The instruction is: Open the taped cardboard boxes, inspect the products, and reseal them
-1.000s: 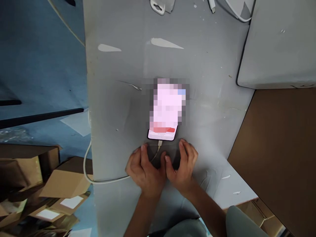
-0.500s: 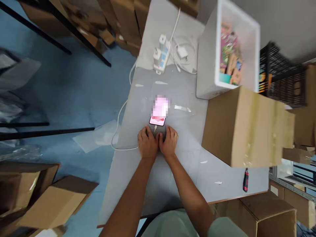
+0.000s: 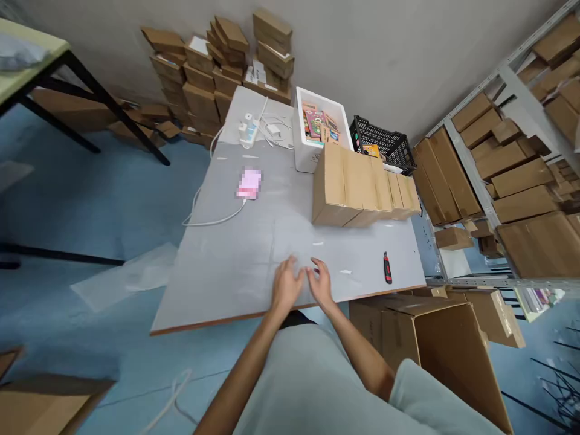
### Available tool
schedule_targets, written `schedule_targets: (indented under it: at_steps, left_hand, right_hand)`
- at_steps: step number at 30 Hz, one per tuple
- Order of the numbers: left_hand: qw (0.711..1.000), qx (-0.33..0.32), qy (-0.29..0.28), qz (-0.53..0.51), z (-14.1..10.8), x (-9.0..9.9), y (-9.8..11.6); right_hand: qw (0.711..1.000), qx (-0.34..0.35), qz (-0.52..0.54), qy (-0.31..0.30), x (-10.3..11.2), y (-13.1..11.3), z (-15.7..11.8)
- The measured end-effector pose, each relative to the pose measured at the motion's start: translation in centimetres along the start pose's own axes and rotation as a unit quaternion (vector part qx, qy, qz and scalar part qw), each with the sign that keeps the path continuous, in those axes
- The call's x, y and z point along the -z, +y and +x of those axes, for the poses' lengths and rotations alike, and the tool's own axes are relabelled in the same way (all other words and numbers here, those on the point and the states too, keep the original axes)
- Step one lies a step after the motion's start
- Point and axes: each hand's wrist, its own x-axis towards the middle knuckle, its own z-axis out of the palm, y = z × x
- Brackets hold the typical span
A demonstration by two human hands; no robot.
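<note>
My left hand (image 3: 287, 284) is over the front edge of the grey table (image 3: 217, 266), its fingers loosely apart and slightly blurred, holding nothing. Close beside it, my right hand (image 3: 320, 281) has its fingers half bent and apart, with nothing in it. Farther up the table lies a phone (image 3: 249, 183) with a lit pink screen, blurred out in part. A white charging cable (image 3: 217, 222) runs from the phone's lower end over the left table edge. To the right of my hands lies a red and black utility knife (image 3: 387, 268).
Cardboard boxes (image 3: 344, 181) stand in a row at the table's right, in front of a white foam box (image 3: 308, 156) with colourful packets. A black crate (image 3: 385, 145) is behind. A power strip (image 3: 248, 134) lies at the far end. An opened carton (image 3: 408, 329) stands below the front edge.
Both hands have drawn back from beside the phone to the table's front edge and moved slightly apart. My view has pulled back and turned, showing more shelves and wall. The phone stays on the table.
</note>
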Motion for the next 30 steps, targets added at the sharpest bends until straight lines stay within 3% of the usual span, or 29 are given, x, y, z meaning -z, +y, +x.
schedule_targets:
  at_steps: [5,8,11,16,19,25,30]
  left_hand:
    - [0.988,-0.068,-0.116,-0.071,-9.0,-5.1,7.2]
    - [0.978,-0.098,-0.161,-0.089,-12.2,-6.8,10.8]
    - [0.971,-0.117,-0.185,-0.100,-14.0,-7.6,13.5]
    - [0.965,-0.138,-0.191,-0.116,-14.4,-9.0,16.2]
    - [0.962,-0.147,-0.197,-0.115,-13.9,-10.8,17.6]
    - [0.947,-0.180,-0.234,-0.123,-12.8,-16.5,21.4]
    - [0.945,-0.194,-0.245,-0.097,-10.0,-22.0,24.9]
  right_hand:
    - [0.991,-0.064,0.053,0.101,12.1,5.3,-9.7]
    - [0.985,-0.070,0.071,0.143,16.5,6.6,-12.8]
    - [0.981,-0.054,0.081,0.167,19.2,6.5,-14.1]
    - [0.974,-0.043,0.094,0.203,22.2,5.9,-14.0]
    - [0.967,-0.043,0.096,0.230,24.2,6.4,-13.4]
    - [0.954,-0.039,0.101,0.280,28.7,10.0,-11.4]
    - [0.949,-0.055,0.110,0.289,31.8,14.2,-7.1]
